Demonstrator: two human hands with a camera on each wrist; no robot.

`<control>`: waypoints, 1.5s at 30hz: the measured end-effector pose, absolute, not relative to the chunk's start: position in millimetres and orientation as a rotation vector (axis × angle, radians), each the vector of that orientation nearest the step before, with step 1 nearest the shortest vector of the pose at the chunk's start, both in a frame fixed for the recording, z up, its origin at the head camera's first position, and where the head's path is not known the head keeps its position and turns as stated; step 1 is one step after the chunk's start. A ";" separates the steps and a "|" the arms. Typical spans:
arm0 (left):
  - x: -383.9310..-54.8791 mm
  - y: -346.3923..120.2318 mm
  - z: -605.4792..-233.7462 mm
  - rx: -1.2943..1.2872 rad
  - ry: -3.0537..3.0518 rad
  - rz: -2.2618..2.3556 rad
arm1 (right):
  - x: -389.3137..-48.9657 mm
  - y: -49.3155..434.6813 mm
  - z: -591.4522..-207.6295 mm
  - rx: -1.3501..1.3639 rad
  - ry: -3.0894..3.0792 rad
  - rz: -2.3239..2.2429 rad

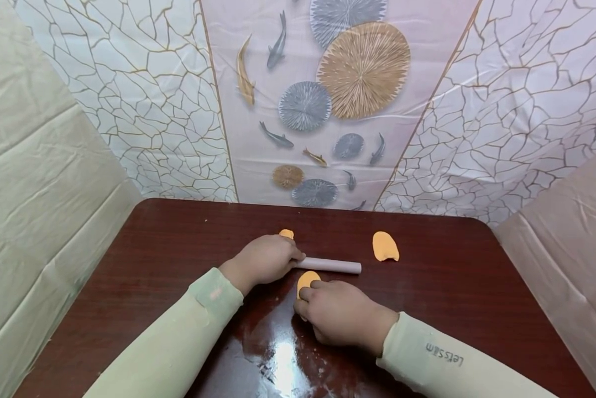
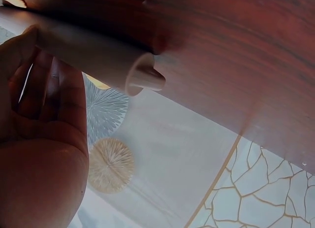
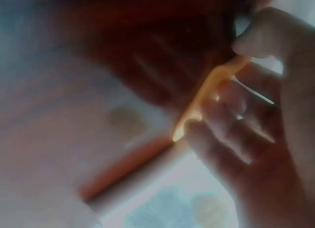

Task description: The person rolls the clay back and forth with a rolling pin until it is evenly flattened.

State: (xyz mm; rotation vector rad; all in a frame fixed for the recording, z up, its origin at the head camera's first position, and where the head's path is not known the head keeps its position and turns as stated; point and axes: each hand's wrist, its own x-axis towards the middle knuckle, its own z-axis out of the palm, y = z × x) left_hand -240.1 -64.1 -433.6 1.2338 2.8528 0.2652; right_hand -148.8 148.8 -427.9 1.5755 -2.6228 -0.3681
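A pale pink rolling pin [image 1: 330,265] lies across the middle of the table, and my left hand [image 1: 268,258] holds it near its left end. In the left wrist view the pin [image 2: 93,50] shows a narrow stub handle at one end, with thumb and fingers against its barrel. Just nearer to me, my right hand [image 1: 345,312] pinches a flat orange clay piece [image 1: 307,279]. The right wrist view is blurred, but there the thin clay sheet [image 3: 204,92] runs between thumb and fingers. Most of that piece is hidden by the hand in the head view.
Another flattened orange clay piece [image 1: 385,246], notched at its lower edge, lies right of the pin. Part of a further orange piece [image 1: 287,233] peeks out beyond my left hand. The dark wooden table [image 1: 178,237] meets patterned wall sheets at its back edge.
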 end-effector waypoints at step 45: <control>-239.6 -65.6 -432.7 1.246 2.864 0.300 | -168.6 176.5 -351.9 1.099 -2.818 0.109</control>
